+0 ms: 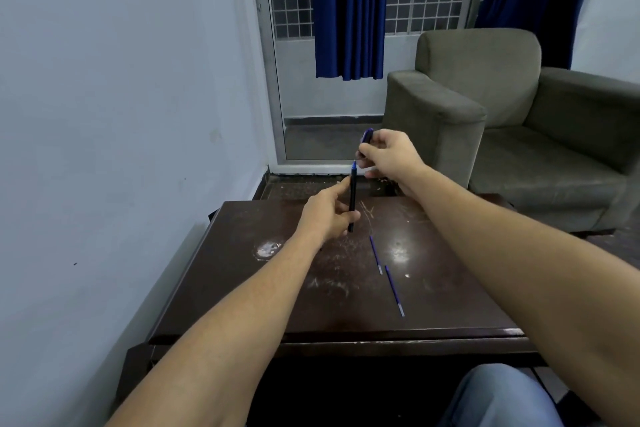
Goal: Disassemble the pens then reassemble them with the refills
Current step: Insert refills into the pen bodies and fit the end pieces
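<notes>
My left hand [327, 213] holds a dark pen barrel [353, 194] upright above the far part of the dark wooden table [242, 305], its blue tip pointing up. Just above and to the right, my right hand [389, 158] pinches a blue pen cap [367, 137], a short gap away from the barrel's top. Two thin blue refills lie loose on the table, end to end on a slant: one [375, 255] nearer the hands and one [394, 291] closer to me.
A grey-green armchair [519, 114] stands right behind the table on the right. A pale wall [121, 114] runs along the left side. A glass door with blue curtains [348, 10] is at the back. My knee in jeans [498, 399] shows below the table's front edge.
</notes>
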